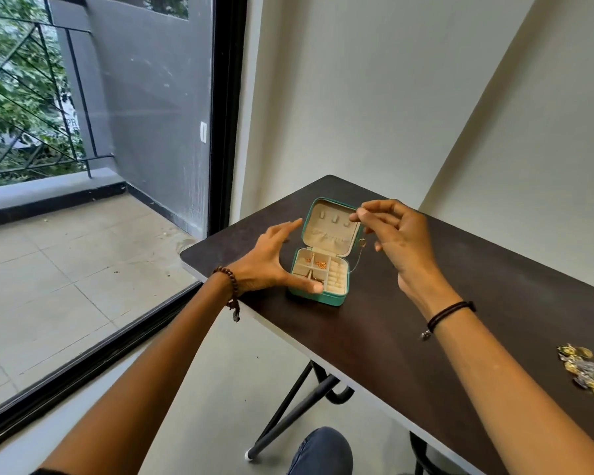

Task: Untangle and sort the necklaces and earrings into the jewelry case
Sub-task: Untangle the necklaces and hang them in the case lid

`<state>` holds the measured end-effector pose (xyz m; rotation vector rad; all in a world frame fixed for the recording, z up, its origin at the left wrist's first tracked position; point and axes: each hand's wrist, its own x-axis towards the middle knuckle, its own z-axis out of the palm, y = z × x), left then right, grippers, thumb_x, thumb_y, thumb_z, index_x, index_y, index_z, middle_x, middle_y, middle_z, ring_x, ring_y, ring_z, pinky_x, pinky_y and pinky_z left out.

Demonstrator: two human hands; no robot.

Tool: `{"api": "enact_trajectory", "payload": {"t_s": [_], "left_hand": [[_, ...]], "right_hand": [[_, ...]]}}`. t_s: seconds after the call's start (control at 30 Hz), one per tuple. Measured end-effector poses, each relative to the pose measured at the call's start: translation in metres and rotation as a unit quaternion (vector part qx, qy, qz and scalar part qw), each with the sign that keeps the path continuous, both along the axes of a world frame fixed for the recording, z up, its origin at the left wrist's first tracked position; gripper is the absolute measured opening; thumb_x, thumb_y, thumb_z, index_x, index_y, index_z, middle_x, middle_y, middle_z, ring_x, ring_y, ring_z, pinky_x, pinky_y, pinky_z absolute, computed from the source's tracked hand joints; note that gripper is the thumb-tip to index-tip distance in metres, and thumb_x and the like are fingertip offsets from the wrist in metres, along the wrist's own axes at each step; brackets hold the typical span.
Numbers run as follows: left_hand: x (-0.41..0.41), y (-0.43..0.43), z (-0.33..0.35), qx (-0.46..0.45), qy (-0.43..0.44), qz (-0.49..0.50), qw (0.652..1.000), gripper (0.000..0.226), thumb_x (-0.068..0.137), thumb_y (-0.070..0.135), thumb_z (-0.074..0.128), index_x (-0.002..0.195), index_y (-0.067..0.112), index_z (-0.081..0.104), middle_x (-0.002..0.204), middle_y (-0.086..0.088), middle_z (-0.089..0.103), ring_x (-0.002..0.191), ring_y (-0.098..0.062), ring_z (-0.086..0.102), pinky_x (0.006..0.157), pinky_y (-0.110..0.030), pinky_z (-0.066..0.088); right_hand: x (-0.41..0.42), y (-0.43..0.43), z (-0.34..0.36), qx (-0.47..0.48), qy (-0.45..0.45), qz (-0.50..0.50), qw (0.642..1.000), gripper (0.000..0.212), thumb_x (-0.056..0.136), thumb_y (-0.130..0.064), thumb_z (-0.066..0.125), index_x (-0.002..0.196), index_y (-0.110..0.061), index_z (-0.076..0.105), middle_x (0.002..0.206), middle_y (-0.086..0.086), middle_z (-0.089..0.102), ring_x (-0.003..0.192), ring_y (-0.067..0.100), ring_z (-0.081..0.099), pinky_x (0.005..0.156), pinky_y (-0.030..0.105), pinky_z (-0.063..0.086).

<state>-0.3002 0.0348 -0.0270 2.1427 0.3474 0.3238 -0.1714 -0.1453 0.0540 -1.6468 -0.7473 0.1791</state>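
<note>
Teal jewelry case (323, 298) open on dark table (426, 337); left hand (271, 260) spread, thumb resting on front rim, gripping nothing. Right hand (396, 234) pinches thin necklace chain (356, 257) at top end, rest dangling beside case. Chain likely light, limp, tangle-prone: hold near clasp. Unsorted jewelry pile (585, 375) well apart, right.

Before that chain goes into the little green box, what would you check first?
1. Lid open: ok. The jewelry case lies open on the table.
2. Case steadied: ok. The left hand presses its front edge with the thumb.
3. Chain held: ok. The right hand pinches the necklace beside the lid's right corner.
4. Chain untangled: cannot tell; too thin to see.
5. Lid hooks free: ok; all three look bare.
6. Sorting finished: not ok. A pile of jewelry waits on the table's right end.
</note>
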Motion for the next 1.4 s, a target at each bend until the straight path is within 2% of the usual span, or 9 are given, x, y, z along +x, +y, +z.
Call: {"api": "enact_trajectory", "payload": {"t_s": [0.1,0.2,0.37,0.47,0.6,0.83,0.97,1.23,1.4], "left_hand": [[-0.003,-0.019,0.02,-0.043,-0.072,0.043,0.996,0.097,0.066,0.052,0.081,0.148,0.038,0.031,0.151,0.004,0.035,0.137,-0.014,0.032,0.116,-0.047,0.032],[0.003,-0.039,0.048,-0.107,-0.139,0.006,0.984,0.059,0.089,0.026,0.071,0.143,0.026,0.045,0.136,0.008,0.058,0.125,-0.007,0.053,0.111,-0.044,0.042],[0.015,-0.077,0.085,-0.139,-0.134,-0.06,0.979,0.041,0.095,0.017,0.064,0.134,0.017,0.054,0.11,0.001,0.075,0.109,-0.006,0.067,0.101,-0.025,0.045],[0.018,-0.094,0.088,-0.173,-0.117,-0.085,0.974,0.028,0.096,0.014,0.061,0.124,0.009,0.064,0.088,-0.002,0.075,0.088,-0.009,0.072,0.084,-0.016,0.05],[0.018,-0.106,0.077,-0.241,-0.112,-0.088,0.96,0.02,0.095,0.012,0.063,0.111,0.004,0.07,0.074,-0.001,0.068,0.075,-0.016,0.069,0.074,-0.018,0.054],[0.024,-0.126,0.07,-0.31,-0.09,-0.082,0.943,0.022,0.091,0.024,0.069,0.103,0.007,0.074,0.078,-0.003,0.068,0.081,-0.02,0.069,0.092,-0.035,0.055],[0.03,-0.135,0.077,-0.347,-0.096,-0.075,0.93,0.017,0.092,0.028,0.067,0.096,0.013,0.074,0.075,0.002,0.068,0.072,-0.013,0.069,0.085,-0.032,0.053],[0.046,-0.168,0.115,-0.42,-0.125,-0.114,0.892,0.024,0.096,0.029,0.061,0.11,0.014,0.072,0.087,0.004,0.072,0.075,-0.011,0.068,0.087,-0.032,0.054],[0.052,-0.194,0.137,-0.461,-0.104,-0.186,0.862,0.037,0.101,0.034,0.051,0.125,0.009,0.063,0.114,-0.005,0.073,0.099,-0.018,0.071,0.091,-0.032,0.056]], "right_hand": [[-0.005,-0.011,0.01,0.003,-0.006,0.011,1.0,0.018,0.094,-0.02,0.073,0.109,-0.011,0.069,0.091,-0.006,0.08,0.084,0.001,0.072,0.069,0.019,0.05],[-0.01,-0.022,0.019,0.021,0.005,0.026,0.999,0.019,0.093,-0.017,0.073,0.11,-0.008,0.07,0.093,-0.001,0.08,0.089,0.009,0.075,0.076,0.021,0.052],[-0.019,-0.042,0.037,0.066,0.026,0.044,0.996,0.022,0.092,-0.015,0.073,0.112,-0.004,0.07,0.092,0.009,0.079,0.08,0.019,0.076,0.073,0.021,0.057],[-0.018,-0.057,0.045,0.09,0.039,0.028,0.995,0.016,0.091,-0.015,0.074,0.105,-0.007,0.072,0.083,0.008,0.076,0.067,0.016,0.067,0.068,0.023,0.055],[-0.011,-0.077,0.051,0.126,0.089,0.0,0.988,0.008,0.09,-0.011,0.074,0.098,-0.012,0.073,0.072,0.002,0.067,0.056,0.009,0.054,0.061,0.023,0.051],[0.002,-0.118,0.048,0.192,0.164,-0.048,0.966,0.006,0.089,-0.008,0.072,0.094,-0.01,0.069,0.07,0.002,0.059,0.049,0.01,0.042,0.044,0.019,0.035],[0.013,-0.137,0.037,0.192,0.187,-0.08,0.96,0.007,0.09,-0.01,0.072,0.092,-0.01,0.065,0.068,0.001,0.062,0.049,0.011,0.044,0.043,0.02,0.036],[0.018,-0.159,0.012,0.142,0.188,-0.11,0.966,0.003,0.09,-0.015,0.072,0.088,-0.014,0.071,0.079,0.001,0.074,0.066,0.013,0.063,0.064,0.025,0.048],[0.015,-0.165,0.006,0.113,0.144,-0.131,0.974,0.006,0.089,-0.017,0.072,0.094,-0.014,0.073,0.09,0.002,0.076,0.083,0.015,0.07,0.078,0.028,0.046]]}}
